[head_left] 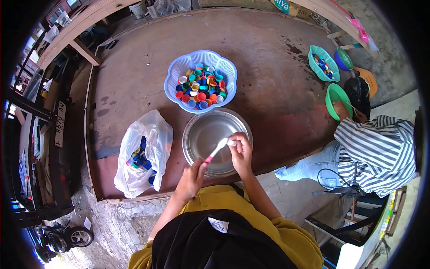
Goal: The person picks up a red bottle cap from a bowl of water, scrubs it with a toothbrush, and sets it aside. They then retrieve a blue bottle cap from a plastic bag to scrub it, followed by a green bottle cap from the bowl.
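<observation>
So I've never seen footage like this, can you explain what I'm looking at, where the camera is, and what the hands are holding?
This is one picture from a camera worn on a person's head, looking down at their own two bare hands. The left hand holds a pink-and-white toothbrush; the right hand pinches a small item at the brush head, too small to identify. Both are over a round metal bowl on a brown wooden platform. Behind it sits a light blue scalloped plastic basket of colourful bottle caps; to the left is a white plastic bag with more caps. At right, another person in a striped shirt works separately.
</observation>
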The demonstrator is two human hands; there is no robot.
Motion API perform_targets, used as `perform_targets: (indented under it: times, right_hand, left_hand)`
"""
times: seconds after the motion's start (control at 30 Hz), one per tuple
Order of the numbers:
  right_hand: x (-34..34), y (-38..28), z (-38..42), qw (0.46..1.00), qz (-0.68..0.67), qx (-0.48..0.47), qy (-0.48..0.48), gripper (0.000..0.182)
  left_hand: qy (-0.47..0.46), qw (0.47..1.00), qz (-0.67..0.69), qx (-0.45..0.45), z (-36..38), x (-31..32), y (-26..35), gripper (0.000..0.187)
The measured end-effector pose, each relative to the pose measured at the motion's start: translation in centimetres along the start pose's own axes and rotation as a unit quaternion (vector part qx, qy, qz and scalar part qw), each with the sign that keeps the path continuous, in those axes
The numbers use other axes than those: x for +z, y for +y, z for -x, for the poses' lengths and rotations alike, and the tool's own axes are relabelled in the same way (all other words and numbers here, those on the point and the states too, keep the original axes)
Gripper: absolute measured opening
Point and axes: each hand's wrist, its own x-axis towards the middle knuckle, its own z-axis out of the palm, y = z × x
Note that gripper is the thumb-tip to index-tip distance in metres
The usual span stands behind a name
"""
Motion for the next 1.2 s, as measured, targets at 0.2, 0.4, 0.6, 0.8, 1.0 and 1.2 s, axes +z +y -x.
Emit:
perform_targets:
  times: [0.2, 0.4, 0.6, 0.8, 1.0, 1.2]
  right_hand:
    - [0.6, -0.6, 0.1, 0.999, -0.023, 0.033, 0.033, 0.014]
    - [-0.3, -0.9, -0.2, 0.998, -0.051, 0.041, 0.019, 0.011]
    - [0.5, -0.8, 0.0, 0.997, -0.023, 0.068, 0.006, 0.025]
    - [0.0, -0.1, -0.1, 0.998, 0.027, 0.048, 0.021, 0.017]
    - [0.5, -0.1, -0.1, 0.996, -0.066, 0.051, 0.032, 0.017]
    - [0.5, -1.2, 0.0, 0.984, -0.157, 0.083, 0.01, 0.021]
  left_hand:
    - [-0.039, 0.999, 0.016, -0.026, 0.2, -0.5, 1.5, 0.017]
    - [-0.004, 0.999, -0.005, -0.032, -0.3, -0.7, -0.5, 0.021]
    - [-0.014, 0.999, 0.039, -0.016, -0.1, -0.3, 2.1, 0.022]
    - [0.008, 0.999, -0.01, -0.052, -0.3, -0.9, 0.2, 0.021]
    - [-0.001, 1.0, -0.012, -0.028, -0.3, -0.2, 1.0, 0.021]
    - [-0.036, 0.999, 0.002, 0.017, -0.4, -0.2, 1.4, 0.021]
